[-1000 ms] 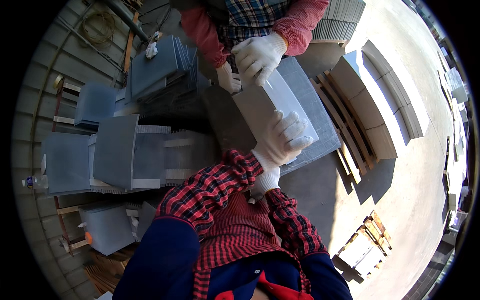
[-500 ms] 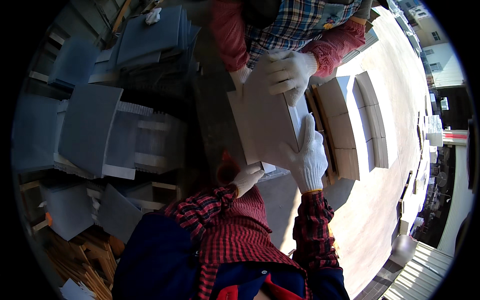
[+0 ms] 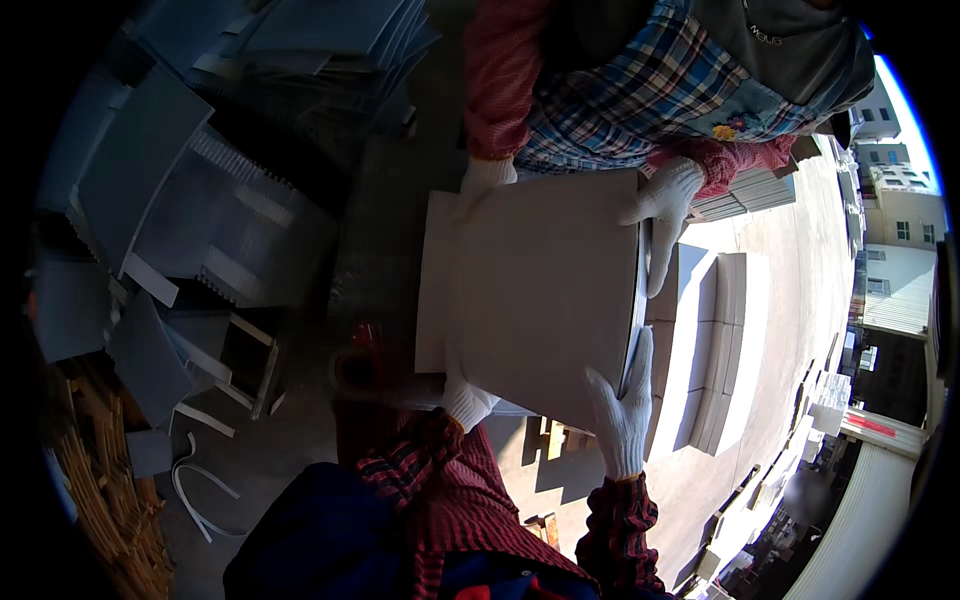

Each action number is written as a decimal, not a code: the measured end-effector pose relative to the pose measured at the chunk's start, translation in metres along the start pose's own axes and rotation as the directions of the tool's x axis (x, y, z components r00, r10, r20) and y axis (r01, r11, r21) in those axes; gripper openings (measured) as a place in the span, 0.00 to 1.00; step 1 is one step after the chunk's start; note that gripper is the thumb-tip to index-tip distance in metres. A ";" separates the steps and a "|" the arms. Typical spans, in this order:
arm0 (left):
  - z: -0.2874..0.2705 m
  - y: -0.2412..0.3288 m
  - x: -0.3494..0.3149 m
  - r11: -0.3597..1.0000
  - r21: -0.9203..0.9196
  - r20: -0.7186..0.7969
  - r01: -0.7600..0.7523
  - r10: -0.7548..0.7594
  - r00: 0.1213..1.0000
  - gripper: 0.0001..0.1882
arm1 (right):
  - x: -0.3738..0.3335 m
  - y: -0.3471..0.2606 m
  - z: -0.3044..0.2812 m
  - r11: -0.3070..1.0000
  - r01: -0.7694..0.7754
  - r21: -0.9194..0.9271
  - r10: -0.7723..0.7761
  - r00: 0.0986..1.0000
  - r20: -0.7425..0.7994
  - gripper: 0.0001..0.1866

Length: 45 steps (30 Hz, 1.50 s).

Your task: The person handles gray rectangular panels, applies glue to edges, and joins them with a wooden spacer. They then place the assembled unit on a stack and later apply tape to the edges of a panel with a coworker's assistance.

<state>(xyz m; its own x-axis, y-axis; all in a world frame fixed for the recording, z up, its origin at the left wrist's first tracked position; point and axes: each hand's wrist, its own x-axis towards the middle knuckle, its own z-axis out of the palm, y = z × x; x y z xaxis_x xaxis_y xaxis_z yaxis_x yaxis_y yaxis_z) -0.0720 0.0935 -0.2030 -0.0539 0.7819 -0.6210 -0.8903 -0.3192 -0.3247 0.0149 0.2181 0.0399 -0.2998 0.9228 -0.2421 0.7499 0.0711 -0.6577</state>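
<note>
A pale grey-white rectangular panel (image 3: 545, 285) lies level between me and a co-worker. My left hand (image 3: 468, 402), in a white knit glove, grips its near edge at the left; the fingertips are hidden beneath. At the near right corner my gloved right hand (image 3: 622, 408) holds the panel, thumb over the top face and fingers along the right edge. The co-worker's gloved hands hold the far side: one hand (image 3: 487, 180) at the far left, the other hand (image 3: 665, 205) at the far right corner. Another white board (image 3: 434, 290) shows under the panel's left side.
Stacked white slabs (image 3: 715, 350) stand to the right on sunlit floor. Grey panels (image 3: 135, 190) lean and lie in stacks on the left. Wooden strips (image 3: 105, 480) are piled at the lower left, near a curled white strap (image 3: 195, 495). A red round object (image 3: 365, 360) sits in shadow.
My left hand has come onto the panel's near edge. The co-worker's hand has moved from the panel's top to its far right corner. The view has turned, and more of the panel's face shows.
</note>
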 end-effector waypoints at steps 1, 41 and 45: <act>-0.004 -0.009 0.003 0.991 0.026 0.070 -0.133 0.131 0.989 0.45 | 0.010 0.020 -0.008 0.996 0.012 0.086 -0.015 0.999 0.030 0.55; 0.122 -0.050 -0.165 -0.294 0.849 0.527 -0.438 0.432 0.732 0.37 | 0.046 0.142 0.062 0.834 0.497 0.239 -0.513 0.539 0.668 0.22; 0.128 -0.064 -0.150 -0.151 0.841 0.510 -0.519 0.537 0.671 0.29 | 0.050 0.138 0.045 0.932 0.223 0.284 -0.361 0.609 0.706 0.24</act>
<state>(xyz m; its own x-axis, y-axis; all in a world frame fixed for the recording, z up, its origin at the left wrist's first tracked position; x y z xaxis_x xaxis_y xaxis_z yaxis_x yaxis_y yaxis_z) -0.0644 0.0651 0.0023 -0.7454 0.6267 -0.2273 -0.2184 0.0926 0.9715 0.0766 0.2567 -0.0949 -0.8699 0.2691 -0.4134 0.4645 0.1647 -0.8701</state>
